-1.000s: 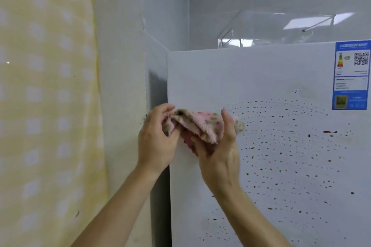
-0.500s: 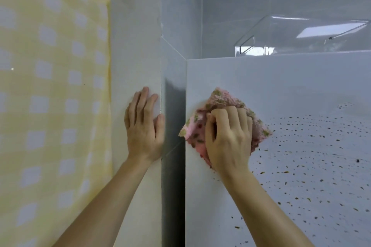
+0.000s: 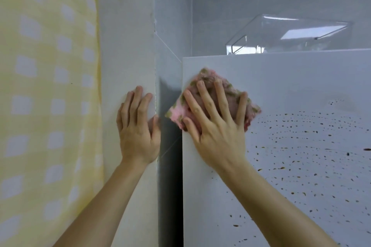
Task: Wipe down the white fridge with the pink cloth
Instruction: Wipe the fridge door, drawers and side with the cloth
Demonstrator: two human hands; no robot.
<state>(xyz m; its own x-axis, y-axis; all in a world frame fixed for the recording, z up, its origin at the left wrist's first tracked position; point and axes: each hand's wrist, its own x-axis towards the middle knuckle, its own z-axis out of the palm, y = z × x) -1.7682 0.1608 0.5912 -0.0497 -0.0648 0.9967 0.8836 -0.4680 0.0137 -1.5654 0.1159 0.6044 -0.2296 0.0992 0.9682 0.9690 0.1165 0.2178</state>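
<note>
- The white fridge (image 3: 291, 78) fills the right half of the view. Its door front is clean near the top edge and peppered with brown specks (image 3: 301, 146) lower down and to the right.
- A yellow checked curtain (image 3: 48, 86) hangs at far left, beside a pale wall (image 3: 126, 46) that ends in a corner just short of the fridge's shadowed side.
- A clear plastic box (image 3: 289, 36) sits on top of the fridge, well apart from both hands.
- The right hand (image 3: 216, 126) lies flat on the pink cloth (image 3: 175, 113), its fingers (image 3: 220, 94) straight and spread wide. Half a second ago they were curled over it.
- The left hand (image 3: 137, 134) presses flat on the wall with fingers close together and thumb at the wall's corner edge. A second ago it was helping bunch the cloth.
- The cloth, folded to a rough square and turned like a diamond, is pinned against the door's upper left corner, and one tip overhangs the door's left edge.
- The folding appears finished and the wiping is just starting. With one hand bracing and the other pressing, the stroke likely runs right and down into the specks, almost all of which remain.
</note>
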